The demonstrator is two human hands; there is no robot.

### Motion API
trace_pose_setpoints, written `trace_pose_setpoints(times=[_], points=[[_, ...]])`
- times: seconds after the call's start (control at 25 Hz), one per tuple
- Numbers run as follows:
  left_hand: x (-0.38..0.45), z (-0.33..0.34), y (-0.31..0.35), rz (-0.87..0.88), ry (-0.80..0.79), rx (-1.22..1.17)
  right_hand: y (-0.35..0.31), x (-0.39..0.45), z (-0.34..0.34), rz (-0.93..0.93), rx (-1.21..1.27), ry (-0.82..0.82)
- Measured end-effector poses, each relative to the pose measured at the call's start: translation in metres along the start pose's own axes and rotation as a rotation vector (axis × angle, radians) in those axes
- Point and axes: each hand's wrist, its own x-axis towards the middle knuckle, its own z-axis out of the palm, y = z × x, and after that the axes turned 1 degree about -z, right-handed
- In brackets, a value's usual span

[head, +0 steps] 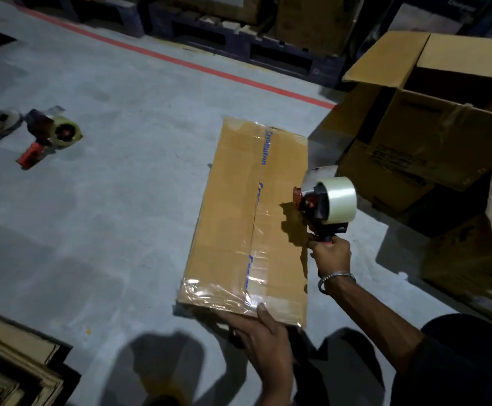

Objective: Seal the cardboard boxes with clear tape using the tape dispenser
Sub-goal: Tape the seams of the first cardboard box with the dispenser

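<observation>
Two hands work one box (233,218) lying flat on the floor (121,200), long axis running away from the person. The left hand (264,336) holds its near edge, fingers seemingly straight; the right hand (331,254) grips the tape dispenser (327,205) at the right edge. Press the tape down flat, pulling steadily.

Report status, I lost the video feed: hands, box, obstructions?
Right hand grips tape dispenser. Left hand on box near edge. Nothing blocking.
</observation>
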Motion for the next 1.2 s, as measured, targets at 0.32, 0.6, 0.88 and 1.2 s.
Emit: trace_pose_setpoints(times=[0.32, 0.6, 0.88, 1.2], points=[[-0.018, 0.017, 0.010, -0.488, -0.119, -0.111, -0.012, 0.006, 0.006, 0.031, 0.038, -0.082], [0.041, -0.042, 0.015, -0.624, -0.222, 0.124, -0.033, -0.021, 0.031, -0.042, -0.154, -0.110], [0.174, -0.096, 0.049, -0.414, -0.215, 0.209, -0.044, -0.026, 0.035, -0.013, -0.152, -0.107], [0.119, -0.081, 0.045, -0.497, -0.424, 0.342, -0.033, -0.031, 0.000, 0.095, -0.201, -0.024]])
